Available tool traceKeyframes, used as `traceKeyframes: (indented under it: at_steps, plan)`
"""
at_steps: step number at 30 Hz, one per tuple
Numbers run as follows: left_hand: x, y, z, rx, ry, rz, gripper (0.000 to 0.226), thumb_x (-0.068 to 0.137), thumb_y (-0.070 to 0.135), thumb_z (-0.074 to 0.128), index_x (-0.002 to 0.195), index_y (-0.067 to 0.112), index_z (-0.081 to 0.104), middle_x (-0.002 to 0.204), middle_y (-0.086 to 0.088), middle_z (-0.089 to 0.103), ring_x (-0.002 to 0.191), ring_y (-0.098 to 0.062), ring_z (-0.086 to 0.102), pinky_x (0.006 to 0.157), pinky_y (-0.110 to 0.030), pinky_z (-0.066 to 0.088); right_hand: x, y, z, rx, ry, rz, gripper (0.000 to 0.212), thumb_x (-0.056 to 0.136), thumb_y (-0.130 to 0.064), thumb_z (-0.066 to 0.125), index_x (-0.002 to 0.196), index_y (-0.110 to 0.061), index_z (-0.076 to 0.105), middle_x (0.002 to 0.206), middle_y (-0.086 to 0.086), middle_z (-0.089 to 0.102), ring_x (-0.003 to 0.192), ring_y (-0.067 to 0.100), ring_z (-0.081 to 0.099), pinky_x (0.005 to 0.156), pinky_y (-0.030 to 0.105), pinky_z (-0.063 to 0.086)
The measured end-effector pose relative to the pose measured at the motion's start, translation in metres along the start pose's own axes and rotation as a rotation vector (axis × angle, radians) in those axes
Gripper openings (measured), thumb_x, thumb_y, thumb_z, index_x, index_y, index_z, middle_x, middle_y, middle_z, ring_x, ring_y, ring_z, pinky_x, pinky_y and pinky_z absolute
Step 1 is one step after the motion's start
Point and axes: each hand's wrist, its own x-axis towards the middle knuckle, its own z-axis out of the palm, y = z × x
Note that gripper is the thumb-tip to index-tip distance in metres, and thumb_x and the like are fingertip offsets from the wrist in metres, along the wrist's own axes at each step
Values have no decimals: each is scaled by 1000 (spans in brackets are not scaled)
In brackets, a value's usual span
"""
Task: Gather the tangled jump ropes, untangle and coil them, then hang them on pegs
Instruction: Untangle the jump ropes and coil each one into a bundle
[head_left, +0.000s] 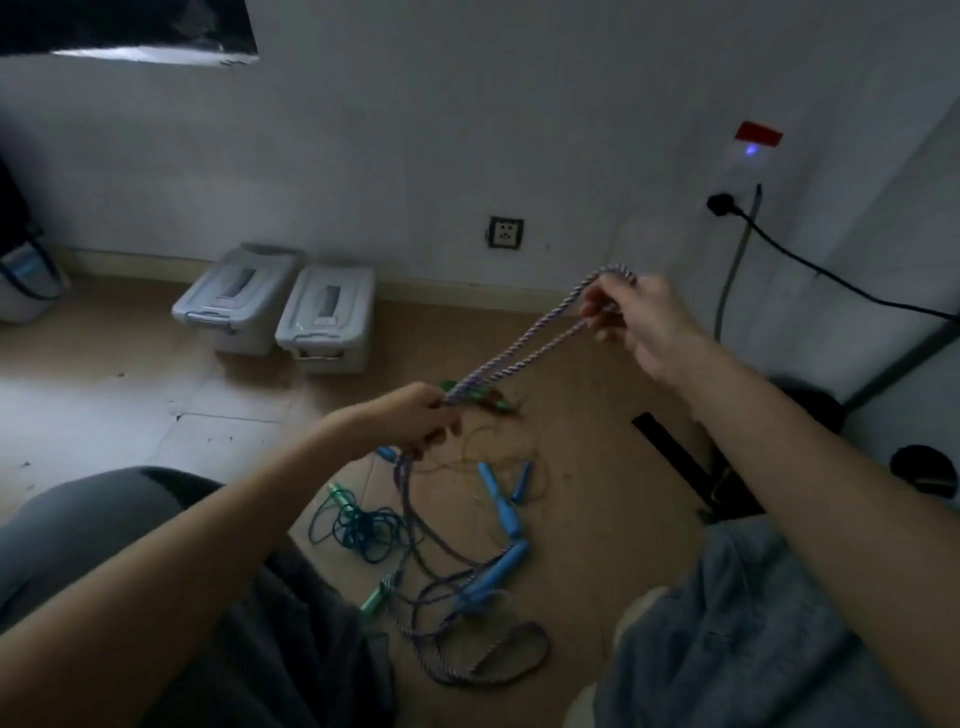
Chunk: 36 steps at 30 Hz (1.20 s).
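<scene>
A purple-and-white braided jump rope (524, 345) is stretched as a doubled loop between my hands. My right hand (636, 322) pinches the loop's bend up near the wall. My left hand (415, 418) grips both strands lower down. The rest of this rope trails to the floor, tangled around blue handles (501, 501). A thin blue rope (366, 527) with green handles (375, 597) lies bunched on the floor below my left hand. A green and red handle (493, 401) shows behind my left hand.
Two grey lidded storage boxes (322, 317) stand against the wall. A wall socket (505, 233) and a black plugged cable (810, 265) are on the right. My knees frame the floor at bottom left and right. A dark stand (691, 467) lies at right.
</scene>
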Motion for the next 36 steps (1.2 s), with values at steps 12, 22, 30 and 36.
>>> traceKeyframes:
  at_steps: [12,22,30,36]
  plan:
    - [1,8,-5,201,-99,150,31,97,23,42,70,10,52,58,1,51,49,-11,48,50,-19,44,8,32,15,-220,-109,-124,17,92,10,41,89,7,57,48,-3,61,36,2,55,39,13,44]
    - [7,44,-3,208,-76,310,24,93,24,50,70,20,56,57,6,50,41,-2,43,42,-14,37,-17,53,24,-692,-804,-102,30,83,-8,65,111,-15,58,97,-2,65,67,9,63,52,14,48]
    - [-4,10,4,461,-205,66,36,98,25,38,64,15,46,63,-1,51,50,-8,45,49,-13,39,18,28,-38,-861,-22,-145,29,85,-2,61,114,0,56,94,10,71,58,-3,62,53,16,50]
    - [-4,74,-5,295,-125,362,19,91,24,52,76,18,62,58,10,52,42,5,47,44,-6,36,-20,35,1,-710,-827,-84,51,79,-16,70,125,-18,49,110,-9,63,68,7,64,52,14,47]
